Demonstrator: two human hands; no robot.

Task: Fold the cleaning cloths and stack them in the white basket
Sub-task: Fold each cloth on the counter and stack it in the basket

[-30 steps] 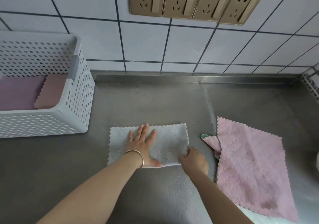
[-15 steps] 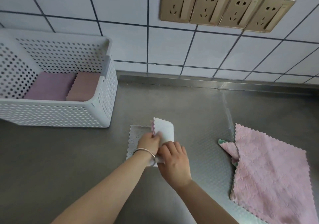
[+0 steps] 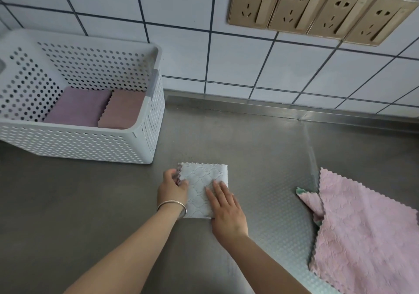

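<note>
Straight right-hand fingers (image 3: 215,188) press flat on the folded white patterned cloth (image 3: 205,186) while the left hand (image 3: 172,188) pinches its scalloped left edge on the steel counter (image 3: 249,157), near the white perforated plastic basket (image 3: 145,144) holding 2 folded cloths (image 3: 95,108).

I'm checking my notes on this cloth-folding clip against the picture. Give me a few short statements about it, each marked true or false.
1. The white basket holds two folded cloths. True.
2. The right hand lies flat on the white cloth. True.
3. The pink cloth is folded small. False: it lies spread out on the counter.
4. The left hand holds the basket. False: its fingers grip the white cloth's left edge.
5. Four sockets sit on the tiled wall. True.
</note>
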